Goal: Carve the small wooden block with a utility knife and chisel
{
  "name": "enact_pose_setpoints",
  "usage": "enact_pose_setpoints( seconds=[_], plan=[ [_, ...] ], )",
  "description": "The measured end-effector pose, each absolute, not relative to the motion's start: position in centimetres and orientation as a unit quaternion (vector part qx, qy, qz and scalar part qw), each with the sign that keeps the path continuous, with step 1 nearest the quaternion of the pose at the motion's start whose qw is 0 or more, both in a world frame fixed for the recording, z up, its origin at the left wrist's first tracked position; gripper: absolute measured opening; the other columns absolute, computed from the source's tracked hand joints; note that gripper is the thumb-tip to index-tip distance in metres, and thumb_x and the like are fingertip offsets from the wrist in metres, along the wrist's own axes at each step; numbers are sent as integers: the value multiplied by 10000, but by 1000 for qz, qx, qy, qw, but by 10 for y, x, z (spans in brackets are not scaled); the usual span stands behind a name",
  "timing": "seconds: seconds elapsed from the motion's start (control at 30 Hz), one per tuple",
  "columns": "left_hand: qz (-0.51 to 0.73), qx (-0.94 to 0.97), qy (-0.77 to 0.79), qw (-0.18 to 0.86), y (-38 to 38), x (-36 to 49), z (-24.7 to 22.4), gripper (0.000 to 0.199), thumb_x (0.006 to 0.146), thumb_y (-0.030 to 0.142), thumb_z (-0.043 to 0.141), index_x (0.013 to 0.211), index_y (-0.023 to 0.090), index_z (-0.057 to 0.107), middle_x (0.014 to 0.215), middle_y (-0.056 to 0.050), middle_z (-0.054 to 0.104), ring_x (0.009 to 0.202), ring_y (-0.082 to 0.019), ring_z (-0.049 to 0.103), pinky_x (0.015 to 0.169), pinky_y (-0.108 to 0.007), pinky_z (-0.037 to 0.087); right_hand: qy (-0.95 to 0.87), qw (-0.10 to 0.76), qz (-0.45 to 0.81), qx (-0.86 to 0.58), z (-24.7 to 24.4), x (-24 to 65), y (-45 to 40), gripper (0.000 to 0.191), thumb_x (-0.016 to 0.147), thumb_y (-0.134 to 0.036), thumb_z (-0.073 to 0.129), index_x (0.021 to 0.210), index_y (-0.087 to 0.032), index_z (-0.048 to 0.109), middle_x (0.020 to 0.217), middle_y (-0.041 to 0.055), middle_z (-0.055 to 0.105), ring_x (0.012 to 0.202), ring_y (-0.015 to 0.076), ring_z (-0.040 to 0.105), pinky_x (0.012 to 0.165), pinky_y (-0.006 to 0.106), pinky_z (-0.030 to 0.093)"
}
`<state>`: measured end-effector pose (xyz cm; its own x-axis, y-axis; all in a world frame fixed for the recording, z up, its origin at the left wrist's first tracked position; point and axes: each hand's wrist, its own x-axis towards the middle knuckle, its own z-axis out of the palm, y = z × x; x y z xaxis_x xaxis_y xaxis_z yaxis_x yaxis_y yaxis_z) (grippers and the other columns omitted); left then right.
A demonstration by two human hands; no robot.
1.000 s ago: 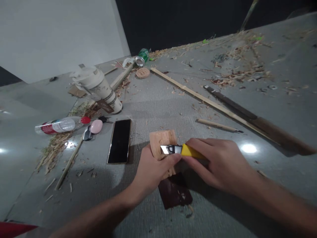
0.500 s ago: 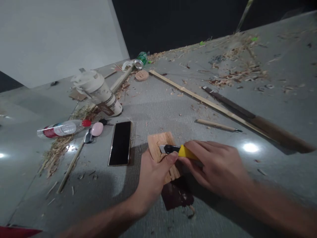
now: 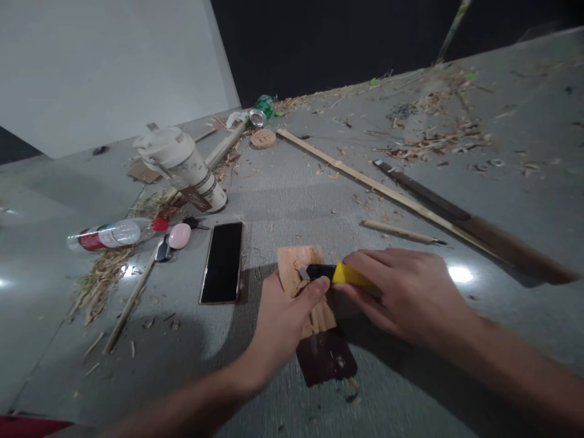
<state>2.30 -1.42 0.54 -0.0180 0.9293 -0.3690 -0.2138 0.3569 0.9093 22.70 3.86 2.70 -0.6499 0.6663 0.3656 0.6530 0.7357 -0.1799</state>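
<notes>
My left hand (image 3: pixel 283 316) is closed around a small flat piece of light wood (image 3: pixel 292 258) with dark curved marks or cuts on its face. Its thumb lies across the wood, close to the blade. In my right hand (image 3: pixel 406 292) is a yellow and black utility knife (image 3: pixel 340 274), its blade tip pointing left at the marked part of the wood. Whether the tip is in the wood or just on it, I cannot tell. Below the wood lies a dark brown flat piece (image 3: pixel 326 359).
A phone (image 3: pixel 222 261) lies left of my hands, with a plastic bottle (image 3: pixel 114 234) and a tilted-looking cup (image 3: pixel 187 164) beyond. To the right are a pencil-like stick (image 3: pixel 401 231), a long wooden strip (image 3: pixel 356 173) and a dark-bladed tool (image 3: pixel 474 219). Wood shavings (image 3: pixel 438 143) are scattered behind.
The wood piece, both hands and the knife have shifted slightly to the right. The blade tip has moved a little right across the marked area. Both grips stay the same.
</notes>
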Motion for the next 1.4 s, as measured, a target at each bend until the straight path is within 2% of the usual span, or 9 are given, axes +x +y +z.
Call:
enact_pose_setpoints(
  seconds=[0.17, 0.43, 0.6, 0.8, 0.93, 1.07, 1.17, 1.33, 1.4],
  plan=[
    [465, 329, 541, 618, -13, 24, 2, 430, 818, 509, 897, 1011, 167, 723, 927, -44, 709, 823, -190, 702, 780, -313, 597, -901, 199, 94, -372, 24, 228, 41, 357, 1093, -492, 464, 884, -227, 579, 691, 0, 655, 571, 185, 616, 551, 320, 284],
    [539, 293, 492, 618, -20, 34, 9, 316, 894, 423, 847, 1034, 172, 713, 972, -48, 730, 866, -180, 716, 776, -282, 602, -872, 247, 55, -419, 16, 211, 20, 345, 1085, -469, 482, 837, -235, 537, 649, -9, 597, 526, 173, 567, 543, 333, 304],
    [550, 276, 493, 615, -23, 35, 6, 328, 898, 439, 850, 1035, 171, 719, 887, -20, 696, 775, -149, 693, 675, -234, 575, -857, 265, 102, -430, 14, 204, 15, 346, 1092, -459, 470, 828, -242, 530, 618, -21, 579, 510, 161, 560, 521, 322, 328],
    [565, 257, 482, 618, -25, 38, 8, 327, 911, 418, 838, 1090, 173, 717, 956, -47, 734, 857, -183, 732, 761, -272, 610, -843, 283, 118, -442, 11, 200, 8, 324, 1083, -443, 493, 825, -248, 520, 620, -21, 591, 492, 159, 558, 499, 312, 331],
    [565, 265, 487, 611, -25, 38, 8, 314, 919, 426, 830, 1074, 176, 718, 916, -34, 723, 819, -172, 726, 725, -257, 599, -841, 281, 133, -443, 10, 200, 8, 341, 1089, -458, 481, 822, -250, 522, 633, -13, 605, 502, 160, 559, 502, 317, 329],
    [536, 276, 512, 612, -23, 32, 6, 378, 856, 479, 877, 996, 165, 722, 857, -25, 694, 746, -157, 692, 662, -245, 581, -871, 265, 117, -396, 14, 210, 25, 348, 1091, -469, 479, 830, -246, 537, 643, -6, 608, 517, 154, 538, 519, 331, 304],
    [507, 277, 526, 624, -19, 28, 5, 416, 791, 487, 923, 968, 157, 742, 878, -35, 707, 771, -163, 696, 701, -260, 595, -897, 257, 82, -351, 18, 222, 38, 333, 1085, -467, 500, 863, -232, 579, 700, 17, 645, 584, 170, 578, 566, 336, 323],
    [491, 291, 469, 675, -13, 23, 11, 494, 739, 362, 956, 1172, 201, 781, 1065, -55, 763, 918, -181, 726, 831, -279, 605, -900, 251, 95, -345, 19, 230, 43, 307, 1082, -455, 506, 935, -213, 625, 753, 29, 668, 629, 180, 583, 598, 336, 330],
    [482, 301, 458, 684, -11, 21, 11, 443, 749, 347, 945, 1138, 195, 798, 1044, -55, 766, 902, -178, 726, 831, -281, 604, -896, 245, 125, -349, 19, 229, 43, 329, 1082, -474, 506, 911, -214, 612, 727, 17, 640, 615, 172, 559, 590, 333, 312]
  ],
)
